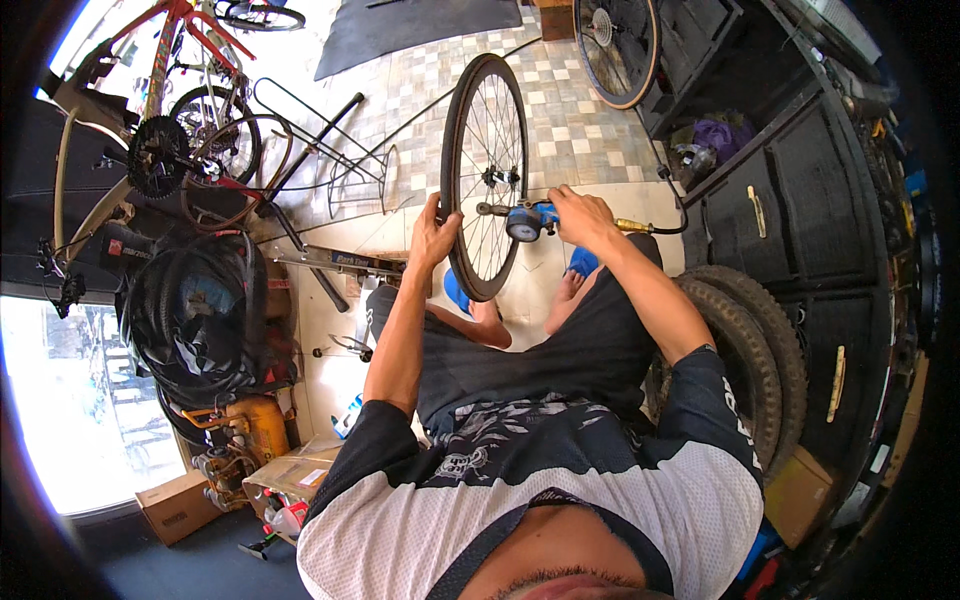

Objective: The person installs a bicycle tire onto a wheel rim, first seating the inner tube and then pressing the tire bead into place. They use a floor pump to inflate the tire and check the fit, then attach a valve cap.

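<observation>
I am steadying a wheel [484, 175] upright on the floor between my knees, its tyre edge-on to me and the spokes showing on its right face. My left hand [432, 240] is wrapping around the tyre on the near left side, fingers curled over the rubber. My right hand [580, 215] is closing around an inflator [530, 220], a blue tool with a round gauge, and is pressing its head in among the spokes at the rim. A black hose [672, 205] is running off from the inflator's brass end toward the dark cabinet [790, 190] on my right.

Two knobbly tyres [750, 350] are leaning against that cabinet, just beside my right elbow. A second wheel [615, 45] is standing farther off on the tiled floor [570, 120]. On my left a bike [170, 120] is hanging in a stand, with a black bag [200, 315] and a yellow compressor [255, 425] below it.
</observation>
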The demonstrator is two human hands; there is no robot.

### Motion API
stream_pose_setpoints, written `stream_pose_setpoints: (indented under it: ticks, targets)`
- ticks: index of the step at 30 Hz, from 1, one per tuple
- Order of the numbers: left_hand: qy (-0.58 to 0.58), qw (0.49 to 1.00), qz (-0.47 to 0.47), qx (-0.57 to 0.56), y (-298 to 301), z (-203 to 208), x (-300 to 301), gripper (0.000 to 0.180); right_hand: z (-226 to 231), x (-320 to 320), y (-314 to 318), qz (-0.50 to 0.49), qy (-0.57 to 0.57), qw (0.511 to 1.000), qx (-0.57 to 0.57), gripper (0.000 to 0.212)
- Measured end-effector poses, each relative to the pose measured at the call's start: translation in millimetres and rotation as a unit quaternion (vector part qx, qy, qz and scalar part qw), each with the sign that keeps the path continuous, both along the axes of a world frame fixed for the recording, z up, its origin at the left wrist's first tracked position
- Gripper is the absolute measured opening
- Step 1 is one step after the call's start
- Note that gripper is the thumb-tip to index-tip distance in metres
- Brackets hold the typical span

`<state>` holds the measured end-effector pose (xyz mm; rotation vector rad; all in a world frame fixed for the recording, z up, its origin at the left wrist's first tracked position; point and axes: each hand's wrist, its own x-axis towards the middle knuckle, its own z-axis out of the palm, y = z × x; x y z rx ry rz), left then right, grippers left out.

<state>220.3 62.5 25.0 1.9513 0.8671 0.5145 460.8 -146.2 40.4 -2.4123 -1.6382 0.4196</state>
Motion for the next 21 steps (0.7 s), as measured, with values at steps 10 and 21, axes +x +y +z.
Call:
stream_pose_setpoints:
  ticks: [10, 21]
  targets:
    - [-0.005, 0.992, 0.056, -0.112, 0, 34, 52, 0.063, -21, 1, 19, -0.027, -0.033, 0.999, 0.025, 0.040]
    - [-0.034, 0.956, 0.060, -0.285, 21, 36, 36, 0.082, 1, -11, 43, -0.008, -0.024, 0.999, 0.039, 0.034]
